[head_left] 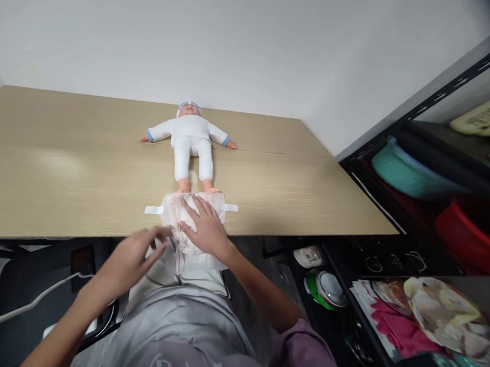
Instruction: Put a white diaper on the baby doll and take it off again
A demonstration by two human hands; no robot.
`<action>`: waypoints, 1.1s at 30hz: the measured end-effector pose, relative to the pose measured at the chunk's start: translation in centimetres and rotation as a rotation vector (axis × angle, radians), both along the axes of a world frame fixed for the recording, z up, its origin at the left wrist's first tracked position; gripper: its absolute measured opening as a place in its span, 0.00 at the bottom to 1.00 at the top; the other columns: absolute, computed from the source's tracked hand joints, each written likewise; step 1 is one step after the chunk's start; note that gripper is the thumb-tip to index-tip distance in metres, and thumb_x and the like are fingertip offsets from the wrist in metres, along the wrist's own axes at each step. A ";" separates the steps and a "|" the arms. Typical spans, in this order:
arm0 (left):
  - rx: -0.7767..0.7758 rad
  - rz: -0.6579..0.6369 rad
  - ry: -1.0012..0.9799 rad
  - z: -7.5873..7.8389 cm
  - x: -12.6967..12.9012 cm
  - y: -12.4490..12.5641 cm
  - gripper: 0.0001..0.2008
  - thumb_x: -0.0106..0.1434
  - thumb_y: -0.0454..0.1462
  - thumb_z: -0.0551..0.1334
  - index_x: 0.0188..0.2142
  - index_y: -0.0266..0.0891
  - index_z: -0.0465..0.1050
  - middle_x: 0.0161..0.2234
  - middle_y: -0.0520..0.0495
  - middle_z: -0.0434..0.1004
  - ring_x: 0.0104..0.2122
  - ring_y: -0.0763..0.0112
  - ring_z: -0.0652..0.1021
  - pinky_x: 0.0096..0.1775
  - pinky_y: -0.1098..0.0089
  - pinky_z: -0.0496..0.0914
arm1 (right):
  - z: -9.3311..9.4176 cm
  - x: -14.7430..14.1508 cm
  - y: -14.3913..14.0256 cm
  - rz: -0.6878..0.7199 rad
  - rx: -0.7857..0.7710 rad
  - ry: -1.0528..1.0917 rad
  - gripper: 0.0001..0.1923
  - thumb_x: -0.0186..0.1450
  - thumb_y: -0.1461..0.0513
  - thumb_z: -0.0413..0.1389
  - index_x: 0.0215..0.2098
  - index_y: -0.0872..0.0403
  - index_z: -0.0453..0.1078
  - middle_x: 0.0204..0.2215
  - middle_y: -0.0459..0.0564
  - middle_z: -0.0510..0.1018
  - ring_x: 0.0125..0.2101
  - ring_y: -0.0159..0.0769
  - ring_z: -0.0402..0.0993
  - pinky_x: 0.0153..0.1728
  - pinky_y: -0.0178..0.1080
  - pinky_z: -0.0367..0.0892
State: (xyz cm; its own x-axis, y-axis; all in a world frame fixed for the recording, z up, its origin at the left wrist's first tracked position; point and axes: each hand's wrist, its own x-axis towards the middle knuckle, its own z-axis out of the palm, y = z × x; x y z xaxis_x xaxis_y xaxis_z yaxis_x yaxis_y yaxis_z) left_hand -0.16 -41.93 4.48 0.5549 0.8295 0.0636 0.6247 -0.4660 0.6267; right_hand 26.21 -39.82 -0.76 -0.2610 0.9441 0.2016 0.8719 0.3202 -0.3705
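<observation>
A baby doll (190,130) in a white suit with blue cuffs lies face up on the table, arms spread and feet toward me. An unfolded white diaper (172,207) lies just below its feet, side tabs stretched out left and right. Its lower part hangs over the table's front edge above my lap. My right hand (206,227) rests flat on the diaper with fingers spread. At the diaper's left edge is my left hand (135,259), fingers apart and slightly blurred; whether it touches the diaper I cannot tell.
The table (82,171) has a wood-coloured top and stands against a white wall. On the right, a black shelf holds a teal basin (410,168), a red basin (476,236) and a pink cloth (403,329). A black chair (23,296) stands at the lower left, with a white cable (32,304) above it.
</observation>
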 end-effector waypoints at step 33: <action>0.224 -0.557 -0.275 10.9 13.6 28.7 0.25 0.65 0.47 0.78 0.59 0.43 0.84 0.55 0.44 0.88 0.55 0.54 0.85 0.58 0.60 0.74 | -1.0 4.0 12.1 0.109 -0.010 -0.030 0.38 0.85 0.46 0.54 0.86 0.50 0.56 0.85 0.62 0.52 0.85 0.56 0.46 0.83 0.68 0.48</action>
State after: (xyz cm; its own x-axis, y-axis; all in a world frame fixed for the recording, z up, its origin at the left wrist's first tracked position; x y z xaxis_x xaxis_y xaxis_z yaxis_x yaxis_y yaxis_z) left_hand 13.46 -13.23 15.38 0.8362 0.3728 0.4022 0.0833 -0.8112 0.5789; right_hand 30.23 -27.75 -1.77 -0.3685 0.9115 0.1829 0.8427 0.4105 -0.3483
